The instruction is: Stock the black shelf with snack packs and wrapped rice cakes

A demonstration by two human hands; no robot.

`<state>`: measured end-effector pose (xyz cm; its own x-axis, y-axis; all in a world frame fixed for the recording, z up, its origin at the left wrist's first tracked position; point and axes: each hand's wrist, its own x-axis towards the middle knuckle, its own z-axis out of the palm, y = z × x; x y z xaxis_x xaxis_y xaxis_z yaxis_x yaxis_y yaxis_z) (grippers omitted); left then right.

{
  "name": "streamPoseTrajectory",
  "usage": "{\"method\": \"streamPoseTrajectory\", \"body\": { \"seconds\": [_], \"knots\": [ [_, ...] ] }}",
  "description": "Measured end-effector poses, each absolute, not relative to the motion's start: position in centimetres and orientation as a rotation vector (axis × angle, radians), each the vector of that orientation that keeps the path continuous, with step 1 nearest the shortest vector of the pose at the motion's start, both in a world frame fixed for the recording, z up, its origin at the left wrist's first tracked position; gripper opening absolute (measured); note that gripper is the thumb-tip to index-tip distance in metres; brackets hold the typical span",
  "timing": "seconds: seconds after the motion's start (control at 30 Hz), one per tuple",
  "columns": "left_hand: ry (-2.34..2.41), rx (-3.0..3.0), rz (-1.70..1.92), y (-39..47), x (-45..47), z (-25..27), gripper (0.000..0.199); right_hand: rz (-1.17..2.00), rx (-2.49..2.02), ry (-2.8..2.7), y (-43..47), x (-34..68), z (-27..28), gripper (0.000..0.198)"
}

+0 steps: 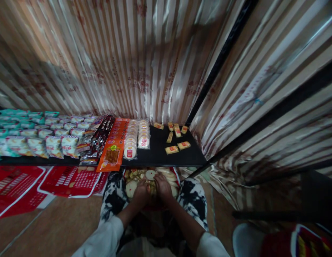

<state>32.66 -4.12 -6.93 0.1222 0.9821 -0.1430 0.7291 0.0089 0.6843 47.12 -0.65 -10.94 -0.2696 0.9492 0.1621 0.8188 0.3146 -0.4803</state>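
Low between my knees is a red-edged bag (178, 177) full of packaged snacks. Both hands are down in it, side by side. My left hand (141, 192) has its fingers curled among small golden packets, near a pale round cake pack (131, 188). My right hand (163, 187) is bent over the middle of the pile, close to another round cake pack (150, 174). What lies under the fingers of either hand is hidden and dim. Right of my right hand are long pale packs (170, 176).
A black shelf (155, 157) holds small yellow packets (171, 149), clear sleeves of round cakes (130, 142), an orange snack pack (113, 153), dark brown packs (97, 139) and rows of white-and-green packs (34, 142). Red bags (72, 182) lie lower left. Black poles (225, 50) slant by the striped curtain.
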Motion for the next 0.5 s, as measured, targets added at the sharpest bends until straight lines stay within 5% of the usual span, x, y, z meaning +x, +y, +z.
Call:
{"method": "streamPoseTrajectory", "body": {
  "seconds": [0.37, 0.5],
  "knots": [
    [1.718, 1.864, 0.486, -4.4, 32.6, -6.7, 0.054, 0.416, -1.487, -2.174, -2.5, 46.8, -8.4, 0.028],
    [1.759, 1.798, 0.541, -4.5, 32.7, -6.8, 0.046, 0.413, -1.361, -2.281, -3.4, 45.6, -5.6, 0.028]
  ]
}}
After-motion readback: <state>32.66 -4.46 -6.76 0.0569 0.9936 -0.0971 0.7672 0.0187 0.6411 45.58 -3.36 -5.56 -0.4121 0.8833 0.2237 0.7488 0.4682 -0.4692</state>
